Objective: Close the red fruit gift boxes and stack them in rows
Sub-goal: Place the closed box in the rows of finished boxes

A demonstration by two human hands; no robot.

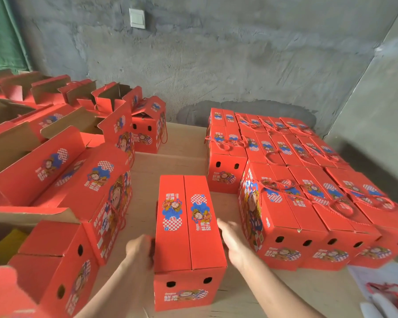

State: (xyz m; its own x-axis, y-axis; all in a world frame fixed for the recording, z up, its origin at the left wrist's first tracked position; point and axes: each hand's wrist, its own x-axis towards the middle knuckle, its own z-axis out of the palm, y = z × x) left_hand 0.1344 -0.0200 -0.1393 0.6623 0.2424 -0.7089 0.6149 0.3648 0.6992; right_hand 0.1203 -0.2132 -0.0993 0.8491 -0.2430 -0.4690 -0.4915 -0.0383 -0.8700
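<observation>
- The right grip lies flat against the right-hand wall of the centre box. Its fingers are straight and apart, touching the cardboard without curling round it.
- The left grip touches the opposite, left-hand wall of the centre box, near its front corner. It is blurred, so I cannot tell whether its fingers are bent or straight.
- The centre box sits between the two grips, upright on the pale wooden surface. It is closed: its two top flaps meet along a seam down the middle, and its front end shows two dark holes.
- Just right of the centre box stands a block of closed boxes, packed side by side in rows, with red rope handles lying across their tops.
- Left of the centre box stand open boxes with their flaps raised and brown cardboard insides showing. Something yellow shows in the nearest one.
- Beyond the centre box and to its left, one box stands with its peaked top partly folded.
- Near and right of the centre box lies a white sheet with red cords on it.
- Far beyond the centre box rises a grey wall with a pale switch.
</observation>
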